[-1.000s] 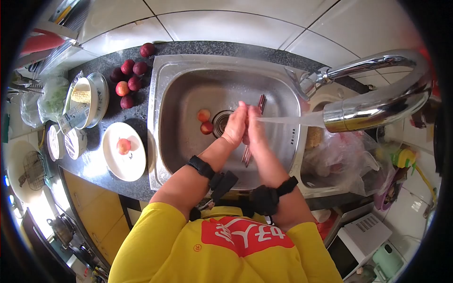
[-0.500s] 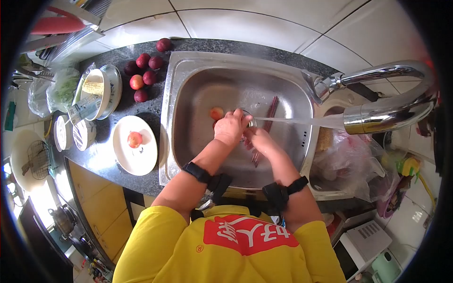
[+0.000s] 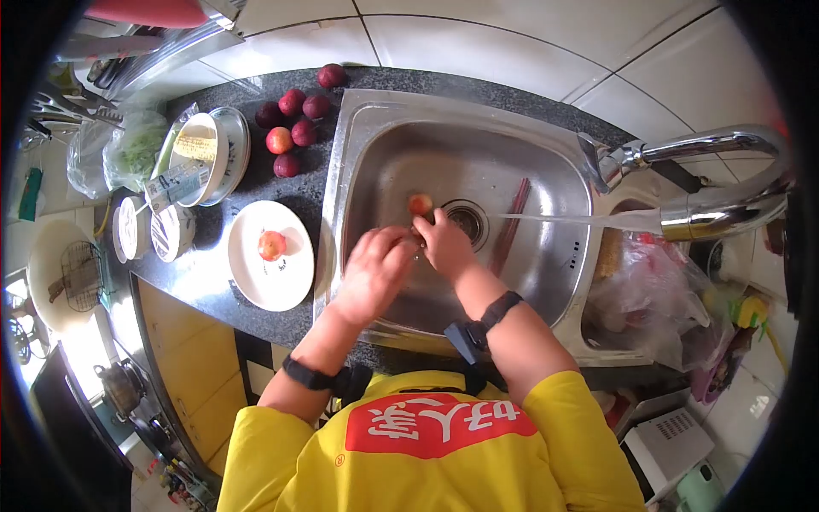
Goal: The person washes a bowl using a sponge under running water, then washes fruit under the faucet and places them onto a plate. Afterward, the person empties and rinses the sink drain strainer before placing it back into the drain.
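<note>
Both hands are down in the sink (image 3: 533,277) now, mid-frame, meeting just left of the drain (image 3: 465,220)! The left hand (image 3: 375,269) comes in with fingers bent, the right hand (image 3: 448,243) curls towards it; their tips overlap, so I can't tell whether either pinches anything. Right above them sits a red-and-yellow fruit (image 3: 420,204), on the sink floor. Working this close together probably lets both hands share one spot, beside the water stream (image 3: 563,219) from the faucet (image 3: 725,209) at right. Dark red sticks (image 3: 514,226) lie right of the drain, likely laid aside there.

Over on the surface (image 3: 213,277), left, a white plate (image 3: 294,286) bears another fruit (image 3: 272,246), perhaps to keep it apart from the dark fruits (image 3: 291,103) clustered above, handily near the sink's edge!
</note>
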